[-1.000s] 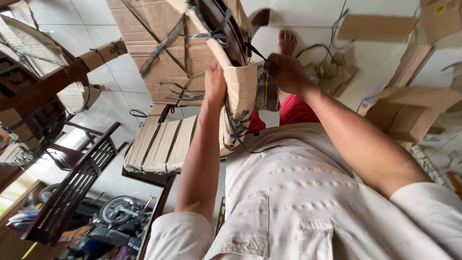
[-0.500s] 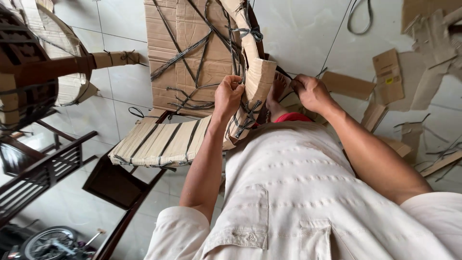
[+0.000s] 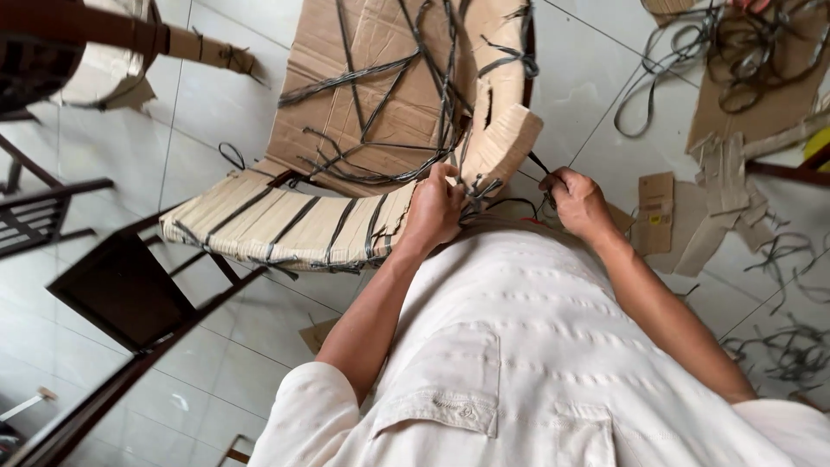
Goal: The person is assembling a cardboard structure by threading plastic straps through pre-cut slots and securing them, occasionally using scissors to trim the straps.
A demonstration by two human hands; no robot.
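A dark wooden chair wrapped in cardboard [image 3: 380,104] leans in front of me, bound with dark plastic straps [image 3: 432,95]. My left hand [image 3: 435,207] presses on the strapped cardboard at the corner where the wrapped seat [image 3: 285,225] meets the wrapped arm [image 3: 506,143]. My right hand [image 3: 577,203] is closed on a dark strap end [image 3: 540,166] that runs from that corner. My white shirt fills the lower part of the view.
Bare dark wooden chair frames [image 3: 121,294] stand at the left on the white tiled floor [image 3: 216,112]. Another cardboard-wrapped piece [image 3: 112,52] is at top left. Cardboard scraps [image 3: 718,190] and loose straps [image 3: 743,43] lie at the right.
The view has tilted down and closer. Both hands have dropped lower on the wrapped corner, and my right hand has pulled the strap out to the right.
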